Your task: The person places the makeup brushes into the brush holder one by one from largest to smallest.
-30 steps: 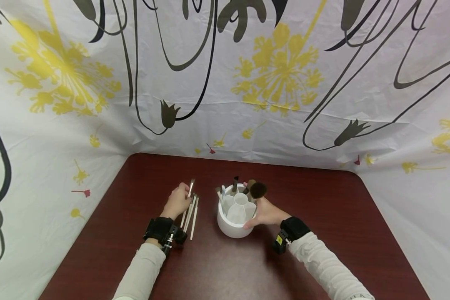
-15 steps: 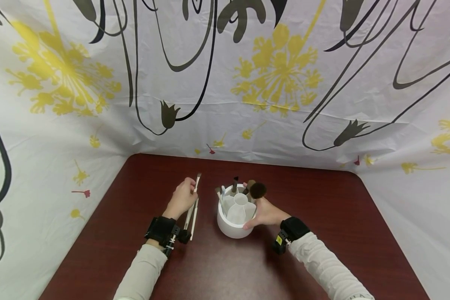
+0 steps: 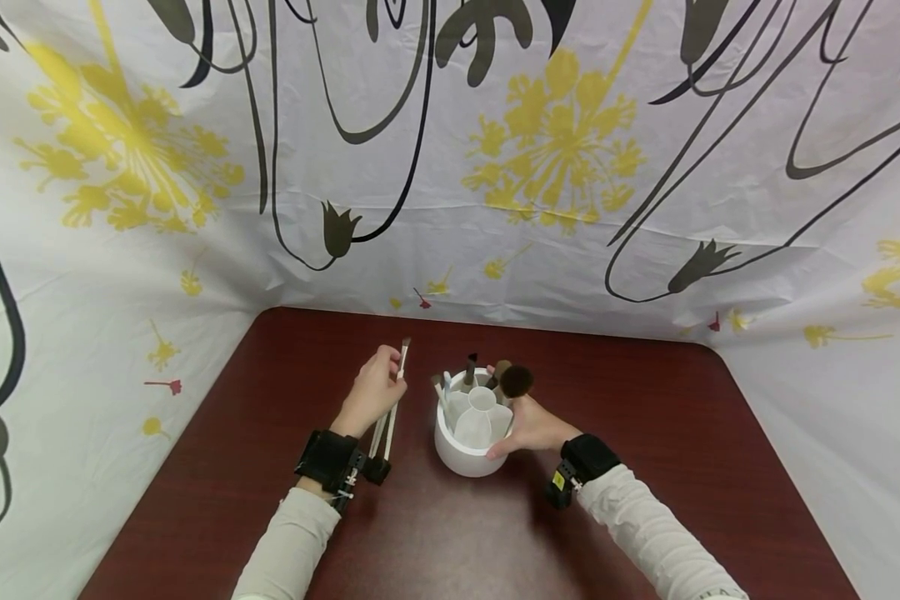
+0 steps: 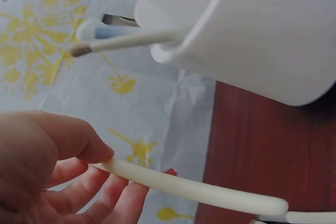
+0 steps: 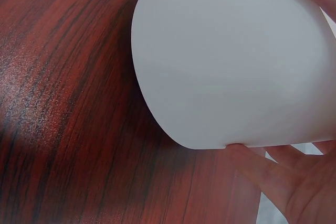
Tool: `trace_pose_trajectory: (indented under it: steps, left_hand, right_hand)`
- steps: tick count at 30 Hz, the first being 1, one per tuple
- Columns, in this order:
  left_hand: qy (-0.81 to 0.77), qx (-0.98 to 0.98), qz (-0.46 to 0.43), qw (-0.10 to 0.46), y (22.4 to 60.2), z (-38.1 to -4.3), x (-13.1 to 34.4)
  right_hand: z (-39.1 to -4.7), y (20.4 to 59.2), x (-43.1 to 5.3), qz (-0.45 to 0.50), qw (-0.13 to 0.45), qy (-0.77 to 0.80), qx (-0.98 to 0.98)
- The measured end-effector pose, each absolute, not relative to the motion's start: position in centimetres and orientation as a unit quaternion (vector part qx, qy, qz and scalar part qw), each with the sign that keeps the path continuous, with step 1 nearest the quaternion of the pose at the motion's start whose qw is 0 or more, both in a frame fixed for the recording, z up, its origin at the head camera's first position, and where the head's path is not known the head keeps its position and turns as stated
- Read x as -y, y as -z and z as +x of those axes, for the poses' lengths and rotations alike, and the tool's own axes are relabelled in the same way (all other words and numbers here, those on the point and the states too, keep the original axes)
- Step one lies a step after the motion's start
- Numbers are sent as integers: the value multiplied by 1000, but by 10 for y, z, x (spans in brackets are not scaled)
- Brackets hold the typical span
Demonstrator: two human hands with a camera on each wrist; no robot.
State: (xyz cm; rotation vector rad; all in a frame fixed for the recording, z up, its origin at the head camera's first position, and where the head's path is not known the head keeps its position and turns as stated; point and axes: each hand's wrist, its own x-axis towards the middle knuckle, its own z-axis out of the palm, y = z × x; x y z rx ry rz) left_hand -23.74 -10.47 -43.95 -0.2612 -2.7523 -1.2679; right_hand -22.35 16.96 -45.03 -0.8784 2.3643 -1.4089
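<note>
My left hand (image 3: pixel 373 390) pinches a thin makeup brush (image 3: pixel 404 352) between thumb and fingers, above the table and left of the holder. In the left wrist view, the cream handle of this makeup brush (image 4: pixel 194 187) points away from the fingers. A round white brush holder (image 3: pixel 468 458) with petal-shaped compartments stands upright on the table. My right hand (image 3: pixel 536 427) grips its right side; in the right wrist view, fingers and thumb lie along the wall of the holder (image 5: pixel 220 66). Several brushes stand in it, among them a large fluffy brush (image 3: pixel 516 381).
More light-handled brushes (image 3: pixel 391 435) lie on the dark red table (image 3: pixel 607 392) beneath and beside my left hand, partly hidden by it. A patterned white cloth (image 3: pixel 420 183) hangs behind the table and at its sides.
My left hand has lifted the makeup brush off the others on the table and moved it slightly right and farther back. My right hand and the holder have stayed put.
</note>
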Motion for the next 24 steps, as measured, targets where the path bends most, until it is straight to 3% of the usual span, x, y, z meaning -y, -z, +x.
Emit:
trace_pose_trajectory:
  steps: [24]
  left_hand:
    - [452,878,-123,96,398,-220,84]
  right_hand:
    - [-224,451,-170,-302,128,491,-807]
